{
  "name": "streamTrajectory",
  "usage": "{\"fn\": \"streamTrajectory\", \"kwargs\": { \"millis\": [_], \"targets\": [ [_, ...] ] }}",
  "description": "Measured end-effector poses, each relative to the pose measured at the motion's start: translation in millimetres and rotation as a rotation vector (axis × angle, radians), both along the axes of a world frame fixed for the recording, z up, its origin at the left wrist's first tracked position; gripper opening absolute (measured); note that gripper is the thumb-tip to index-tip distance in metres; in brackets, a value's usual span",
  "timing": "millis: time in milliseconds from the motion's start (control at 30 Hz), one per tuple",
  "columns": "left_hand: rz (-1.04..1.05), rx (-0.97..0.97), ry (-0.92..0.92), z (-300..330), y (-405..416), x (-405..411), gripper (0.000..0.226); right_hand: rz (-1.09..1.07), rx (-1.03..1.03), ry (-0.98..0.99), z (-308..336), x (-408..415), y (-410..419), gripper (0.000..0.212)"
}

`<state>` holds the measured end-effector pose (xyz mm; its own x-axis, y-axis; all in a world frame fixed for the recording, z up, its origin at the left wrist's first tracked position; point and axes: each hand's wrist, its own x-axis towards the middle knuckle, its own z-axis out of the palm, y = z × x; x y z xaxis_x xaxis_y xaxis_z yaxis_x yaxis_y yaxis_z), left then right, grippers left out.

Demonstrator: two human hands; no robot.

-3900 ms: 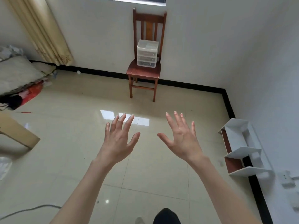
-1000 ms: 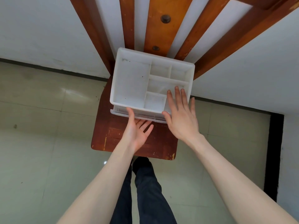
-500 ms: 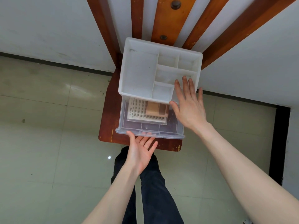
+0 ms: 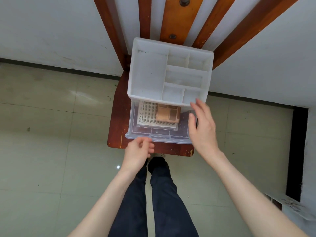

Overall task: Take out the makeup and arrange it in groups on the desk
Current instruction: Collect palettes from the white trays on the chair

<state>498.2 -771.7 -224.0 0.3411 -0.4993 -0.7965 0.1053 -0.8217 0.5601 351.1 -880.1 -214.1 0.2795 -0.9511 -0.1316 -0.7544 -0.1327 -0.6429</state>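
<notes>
A white plastic organiser (image 4: 148, 72) with an empty divided top tray stands on a wooden chair (image 4: 118, 106). Its clear top drawer (image 4: 133, 124) is pulled out toward me. Inside lie a flat white box of false lashes (image 4: 147, 115) and, on top of it, a tan makeup palette (image 4: 168, 113). My left hand (image 4: 137, 153) hovers just in front of the drawer's front edge, fingers loosely curled, holding nothing. My right hand (image 4: 202, 127) hangs over the drawer's right side with fingers apart, empty and off the organiser.
The chair stands against a white wall (image 4: 51, 31) with a black skirting. My legs in dark trousers (image 4: 160, 194) are right in front of the seat. Tiled floor (image 4: 51, 151) lies on both sides; a white shelf unit (image 4: 294, 207) lies at the lower right.
I walked up to the chair and pulled the top drawer out with my left hand. Now that hand has let go of it, and my right hand has lifted off the organiser's top.
</notes>
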Motion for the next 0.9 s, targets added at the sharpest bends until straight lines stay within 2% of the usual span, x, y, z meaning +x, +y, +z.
{"fn": "streamTrajectory", "kwargs": {
  "millis": [67,133,200,300,367,533,633,667,733,800,900],
  "targets": [
    [-0.138,-0.110,-0.231,3.0,-13.5,6.9,0.030,-0.068,0.206,0.008,-5.9,2.1,18.6,0.036],
    [-0.316,-0.169,-0.366,-6.6,-27.6,8.8,0.037,-0.128,0.410,0.033,-17.8,9.1,24.9,0.040],
    [-0.473,-0.148,-0.368,-20.5,-39.0,4.7,0.047,-0.197,0.571,0.011,-26.7,19.3,19.4,0.047],
    [-0.600,-0.147,-0.295,-32.9,-49.9,-7.2,0.059,-0.287,0.668,-0.074,-35.8,28.6,9.9,0.048],
    [-0.557,-0.158,-0.221,-33.6,-55.7,-13.8,0.060,-0.353,0.697,-0.105,-38.0,30.8,7.5,0.047],
    [-0.279,-0.163,-0.091,-25.0,-60.5,-13.3,0.053,-0.476,0.676,-0.126,-41.1,33.7,13.2,0.041],
    [-0.296,-0.161,-0.089,-18.5,-56.9,-8.4,0.047,-0.585,0.700,-0.168,-40.3,35.4,16.2,0.023],
    [-0.315,-0.150,-0.091,-18.1,-55.4,-6.6,0.045,-0.637,0.742,-0.205,-40.0,35.4,16.3,0.023],
    [-0.375,-0.119,-0.123,-21.3,-52.5,-2.3,0.043,-0.705,0.822,-0.240,-41.3,32.4,15.8,0.026],
    [-0.442,-0.098,-0.242,-26.9,-50.3,-0.2,0.045,-0.696,0.852,-0.236,-40.1,28.1,14.8,0.027],
    [-0.429,-0.086,-0.376,-32.3,-52.5,-1.6,0.062,-0.642,0.837,-0.191,-40.4,21.4,13.9,0.029]
  ]
}}
